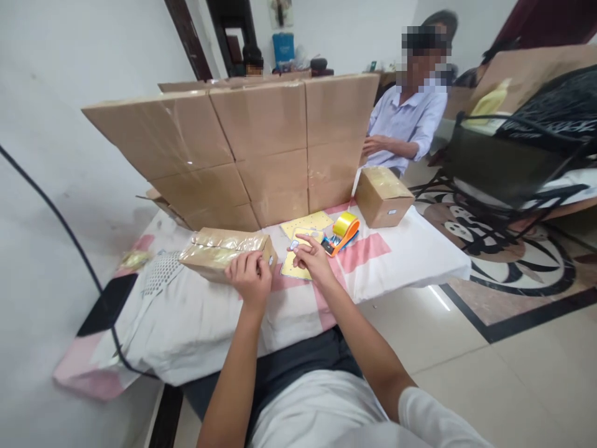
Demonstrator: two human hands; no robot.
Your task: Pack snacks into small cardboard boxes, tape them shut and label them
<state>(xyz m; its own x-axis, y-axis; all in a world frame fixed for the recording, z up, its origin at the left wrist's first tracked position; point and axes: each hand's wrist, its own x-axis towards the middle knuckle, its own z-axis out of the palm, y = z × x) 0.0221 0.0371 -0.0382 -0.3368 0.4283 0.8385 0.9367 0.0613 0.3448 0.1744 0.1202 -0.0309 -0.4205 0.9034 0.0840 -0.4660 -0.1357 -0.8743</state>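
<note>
Head view: left hand [249, 278], fingers half-curled against the near right end of a brown rectangular cardboard box [219, 254]; firmness of hold cannot be told. Right hand [313, 260], index finger extended towards 10 o'clock, thumb beside a small white label [293, 245]; whether pinched, cannot tell. Box: at left hand's 10 o'clock, top glossy with tape [233, 240]. Orange-and-yellow tape dispenser [345, 225]: right hand's 2 o'clock

Black slab [106, 305] near wall [93, 62]; blue container [283, 51] in background.
</note>
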